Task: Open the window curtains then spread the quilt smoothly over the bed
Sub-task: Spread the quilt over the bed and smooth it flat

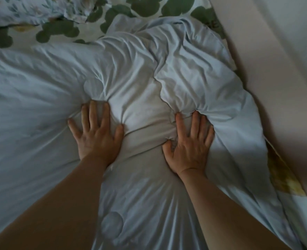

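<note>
While left hand (96, 136) and right hand (190, 148) press flat on quilt (40, 87), fingers (93, 114) splayed wide, gripping nothing: best sweep palms outward toward folds (194, 60) by wall (268, 51). Quilt rumpled on bed (149, 6), far end uncovered.

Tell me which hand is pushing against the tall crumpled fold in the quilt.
The right hand: its fingers butt into the raised fold of the quilt. The left hand presses flatter fabric, with only small creases.
</note>
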`<state>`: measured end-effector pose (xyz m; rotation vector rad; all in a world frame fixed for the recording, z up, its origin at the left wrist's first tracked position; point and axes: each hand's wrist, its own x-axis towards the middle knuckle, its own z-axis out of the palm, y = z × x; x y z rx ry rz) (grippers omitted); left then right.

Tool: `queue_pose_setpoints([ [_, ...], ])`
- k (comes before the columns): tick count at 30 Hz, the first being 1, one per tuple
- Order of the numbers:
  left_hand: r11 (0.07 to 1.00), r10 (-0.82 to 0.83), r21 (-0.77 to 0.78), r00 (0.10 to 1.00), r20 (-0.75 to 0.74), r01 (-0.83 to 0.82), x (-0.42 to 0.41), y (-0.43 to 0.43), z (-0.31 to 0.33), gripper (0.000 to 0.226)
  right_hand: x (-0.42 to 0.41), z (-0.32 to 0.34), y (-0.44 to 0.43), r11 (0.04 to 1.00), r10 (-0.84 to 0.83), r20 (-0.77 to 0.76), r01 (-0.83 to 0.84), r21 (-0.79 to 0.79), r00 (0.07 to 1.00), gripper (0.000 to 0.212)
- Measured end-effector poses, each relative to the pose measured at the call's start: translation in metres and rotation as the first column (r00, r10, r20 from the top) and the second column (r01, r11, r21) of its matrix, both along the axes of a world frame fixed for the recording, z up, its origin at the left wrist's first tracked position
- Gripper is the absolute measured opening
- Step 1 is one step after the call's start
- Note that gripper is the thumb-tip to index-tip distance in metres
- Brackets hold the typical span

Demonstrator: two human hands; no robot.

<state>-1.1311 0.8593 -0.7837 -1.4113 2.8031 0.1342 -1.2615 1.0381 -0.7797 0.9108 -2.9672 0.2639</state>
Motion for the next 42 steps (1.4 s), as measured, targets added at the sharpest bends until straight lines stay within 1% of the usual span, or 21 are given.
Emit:
queue_pose_setpoints([
  [10,1.0,-0.011,0.022,0.995,-0.094,0.014,0.0,-0.009,-0.003,0.074,0.0,-0.002,-0.002,0.996,-0.004,-0.038,0.008,0.091,0.999,0.082],
  [16,1.0,-0.012,0.015,0.995,-0.102,0.013,0.0,-0.014,-0.003,0.072,0.0,-0.001,-0.003,0.995,0.001,-0.048,0.004,0.098,0.999,0.081],
  [21,1.0,-0.015,0.016,0.996,-0.091,0.016,0.0,-0.015,-0.003,0.073,0.001,-0.001,-0.004,0.989,0.01,-0.046,-0.003,0.149,0.999,0.081],
  [23,1.0,-0.016,0.023,0.996,-0.083,0.018,-0.001,-0.017,-0.004,0.073,-0.001,0.002,-0.005,0.99,0.02,-0.035,-0.015,0.138,0.999,0.08],
  [25,0.999,-0.018,0.025,0.997,-0.08,0.02,-0.002,-0.019,-0.003,0.073,-0.005,0.008,-0.009,0.995,0.05,-0.018,-0.049,0.092,0.999,0.078],
  [26,0.999,-0.015,0.028,0.997,-0.082,0.017,-0.002,-0.02,-0.003,0.073,-0.008,0.01,-0.014,0.996,0.082,-0.023,-0.081,0.044,0.996,0.075],
  [28,0.999,-0.013,0.032,0.996,-0.084,0.016,-0.003,-0.021,-0.002,0.073,-0.019,0.015,-0.035,0.979,0.151,-0.063,-0.158,-0.127,0.987,0.061],
  [30,0.999,-0.01,0.032,0.996,-0.094,0.013,-0.003,-0.021,-0.002,0.073,-0.035,0.024,-0.072,0.906,0.215,-0.095,-0.235,-0.353,0.972,0.043],
  [31,0.999,-0.01,0.032,0.995,-0.099,0.013,-0.003,-0.021,-0.002,0.073,-0.042,0.03,-0.096,0.855,0.253,-0.113,-0.277,-0.439,0.961,0.038],
  [32,0.999,-0.007,0.031,0.995,-0.104,0.01,-0.003,-0.021,-0.002,0.073,-0.05,0.038,-0.122,0.811,0.292,-0.141,-0.323,-0.488,0.946,0.036],
  [33,1.0,-0.006,0.03,0.994,-0.108,0.009,-0.003,-0.021,-0.002,0.073,-0.056,0.047,-0.147,0.788,0.318,-0.166,-0.358,-0.501,0.933,0.037],
  [34,1.0,-0.005,0.029,0.994,-0.108,0.008,-0.003,-0.021,-0.001,0.073,-0.062,0.056,-0.17,0.785,0.332,-0.173,-0.373,-0.494,0.927,0.038],
  [35,1.0,-0.004,0.029,0.995,-0.104,0.007,-0.003,-0.021,-0.001,0.073,-0.066,0.068,-0.19,0.802,0.35,-0.147,-0.377,-0.463,0.925,0.04],
  [36,1.0,-0.003,0.03,0.995,-0.099,0.006,-0.003,-0.021,-0.001,0.073,-0.071,0.078,-0.204,0.832,0.377,-0.088,-0.378,-0.406,0.922,0.041],
  [38,1.0,0.003,0.029,0.996,-0.089,0.0,-0.003,-0.022,-0.001,0.073,-0.084,0.089,-0.224,0.904,0.397,0.068,-0.377,-0.2,0.915,0.041],
  [39,1.0,0.005,0.03,0.997,-0.083,-0.002,-0.002,-0.022,-0.001,0.073,-0.091,0.092,-0.228,0.918,0.396,0.154,-0.386,-0.088,0.905,0.042],
  [40,1.0,0.009,0.029,0.997,-0.077,-0.006,-0.003,-0.023,-0.001,0.073,-0.096,0.095,-0.233,0.91,0.404,0.237,-0.414,-0.011,0.883,0.046],
  [42,1.0,0.006,0.029,0.998,-0.069,-0.004,-0.003,-0.023,-0.002,0.074,-0.103,0.101,-0.237,0.883,0.393,0.412,-0.463,0.08,0.822,0.07],
])
